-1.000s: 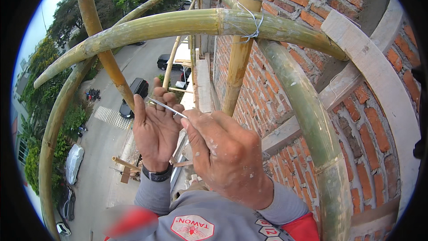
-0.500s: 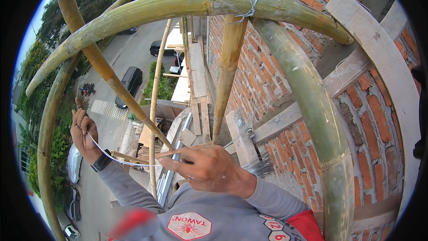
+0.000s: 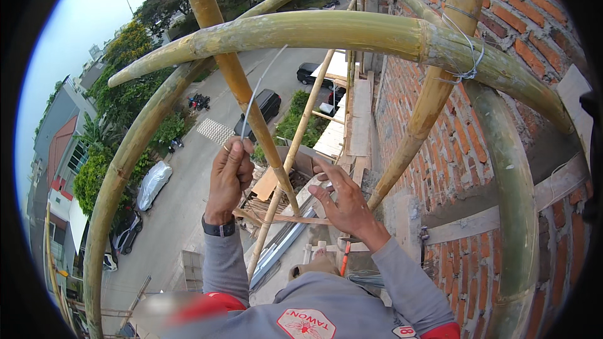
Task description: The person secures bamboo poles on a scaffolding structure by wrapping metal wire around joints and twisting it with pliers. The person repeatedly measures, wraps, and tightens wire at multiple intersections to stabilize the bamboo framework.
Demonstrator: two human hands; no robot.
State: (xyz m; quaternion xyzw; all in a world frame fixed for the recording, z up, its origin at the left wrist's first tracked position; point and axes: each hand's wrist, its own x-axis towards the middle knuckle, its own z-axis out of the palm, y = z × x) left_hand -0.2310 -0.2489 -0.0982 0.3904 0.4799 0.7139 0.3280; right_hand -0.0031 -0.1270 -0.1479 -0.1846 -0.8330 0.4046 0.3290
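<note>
Wire (image 3: 254,95) rises from a thumb pinch in the left hand (image 3: 230,177); the right hand (image 3: 348,208), half open, appears empty. Gripping nearer the tip should steady the free end

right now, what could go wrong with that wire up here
The wire could slip from the left hand and perhaps drop toward the street seen below. Its loose upper end might snag on the crosswise bamboo pole, which it appears to reach in this view. It could also scratch the right hand, which is open and bare.
</note>
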